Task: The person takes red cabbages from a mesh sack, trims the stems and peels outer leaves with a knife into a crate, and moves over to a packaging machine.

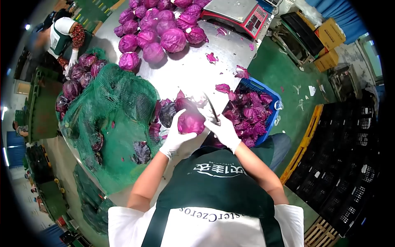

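My left hand [176, 138], in a white glove, is wrapped round the left side of a purple cabbage [191, 123] near the table's front edge. Beside it on the right, my gloved right hand [225, 132] is closed on a knife [211, 108], whose dark blade points up and away from me. Loose leaves lie just beyond the cabbage, and a dark outer leaf [167, 114] is left of it. Right of my right hand, a blue crate [269, 88] holds many purple leaves.
Several cabbages [173, 40] are piled at the table's far side, next to a red scale [251, 24]. Green netting [131, 94] with cabbages covers the left. A co-worker [61, 37] reaches in at the far left. Black crates [337, 164] stand at the right.
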Action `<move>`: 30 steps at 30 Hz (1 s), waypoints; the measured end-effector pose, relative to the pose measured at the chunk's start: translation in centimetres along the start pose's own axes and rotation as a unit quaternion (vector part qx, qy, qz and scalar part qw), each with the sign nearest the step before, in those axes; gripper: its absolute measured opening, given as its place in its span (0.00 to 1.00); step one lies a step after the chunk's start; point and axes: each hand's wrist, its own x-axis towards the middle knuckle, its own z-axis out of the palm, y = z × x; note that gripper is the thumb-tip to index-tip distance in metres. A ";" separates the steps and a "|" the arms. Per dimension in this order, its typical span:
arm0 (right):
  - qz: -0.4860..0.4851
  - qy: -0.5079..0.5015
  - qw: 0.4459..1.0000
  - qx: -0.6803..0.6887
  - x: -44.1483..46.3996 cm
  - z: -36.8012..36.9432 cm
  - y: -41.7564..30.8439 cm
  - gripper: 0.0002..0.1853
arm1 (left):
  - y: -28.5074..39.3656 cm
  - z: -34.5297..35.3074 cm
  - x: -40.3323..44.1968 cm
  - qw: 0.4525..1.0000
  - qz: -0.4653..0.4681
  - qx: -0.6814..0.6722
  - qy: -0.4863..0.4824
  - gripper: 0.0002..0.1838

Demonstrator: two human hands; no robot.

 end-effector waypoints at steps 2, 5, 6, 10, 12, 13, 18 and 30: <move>0.045 -0.044 0.998 0.023 -0.8 0.1 -1.7 0.23 | 2.4 1.3 0.1 0.999 0.043 -0.010 -0.007 0.54; 0.019 -0.059 0.995 0.072 -1.7 -0.8 -3.3 0.28 | 2.3 1.3 0.4 0.996 0.083 0.029 0.002 0.55; 0.006 -0.061 0.995 0.084 -1.8 -0.9 -3.3 0.29 | 2.5 1.2 0.4 0.994 0.091 0.059 -0.001 0.55; 0.061 -0.060 0.993 0.086 -0.5 -0.9 -1.4 0.28 | 2.5 1.3 1.1 0.988 0.071 0.137 0.026 0.56; 0.050 -0.038 0.997 0.047 0.1 -0.3 0.5 0.26 | 3.7 3.1 1.3 0.996 -0.043 0.006 0.081 0.57; 0.049 -0.031 0.998 0.036 0.0 0.0 1.3 0.25 | 1.6 3.0 1.6 0.988 -0.018 0.139 0.072 0.58; -0.265 0.109 0.921 -0.263 1.0 0.2 5.9 0.28 | -0.4 3.6 2.7 0.941 0.016 0.336 0.027 0.60; -0.138 0.066 0.909 -0.389 4.2 -0.6 2.7 0.24 | 0.4 5.2 6.6 0.913 -0.010 0.406 0.042 0.51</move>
